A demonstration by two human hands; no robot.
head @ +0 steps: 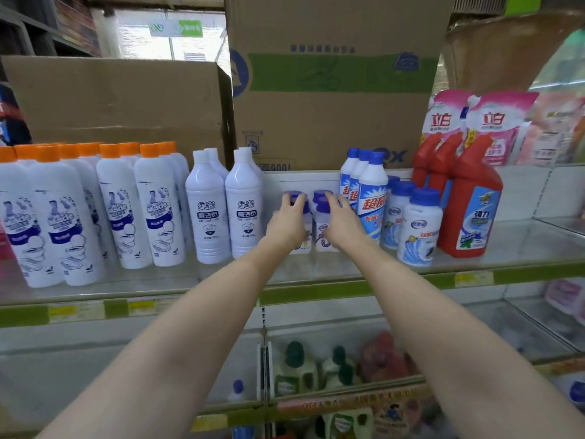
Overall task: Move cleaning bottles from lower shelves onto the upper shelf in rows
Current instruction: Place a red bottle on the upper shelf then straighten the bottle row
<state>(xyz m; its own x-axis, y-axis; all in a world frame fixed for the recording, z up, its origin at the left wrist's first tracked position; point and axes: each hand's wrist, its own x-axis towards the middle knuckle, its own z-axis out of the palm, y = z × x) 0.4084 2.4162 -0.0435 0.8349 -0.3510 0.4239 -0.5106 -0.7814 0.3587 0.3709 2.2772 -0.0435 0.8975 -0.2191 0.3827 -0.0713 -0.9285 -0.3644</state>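
**On the upper shelf, both hands on small purple-capped bottles**

On the upper shelf point(316, 270), two short white bottles with purple caps stand side by side in the gap between the tall white bottles point(243, 204) and the blue-capped bottles point(370, 198). The left hand point(289, 224) wraps around the left purple-capped bottle point(296, 201), fingers curled over its shoulder just below the cap. The right hand point(340, 221) grips the right purple-capped bottle point(321, 205) the same way. Both bottles appear to rest upright on the shelf, though the hands hide their bases in part.

Left of them stand rows of orange-capped bottles point(120, 210). To the right are squat blue-lidded jars point(418, 226) and red bottles point(468, 201). Behind the row sit large cardboard boxes point(332, 90). Below, the lower shelf point(316, 403) carries green-capped bottles point(294, 369), blurred.
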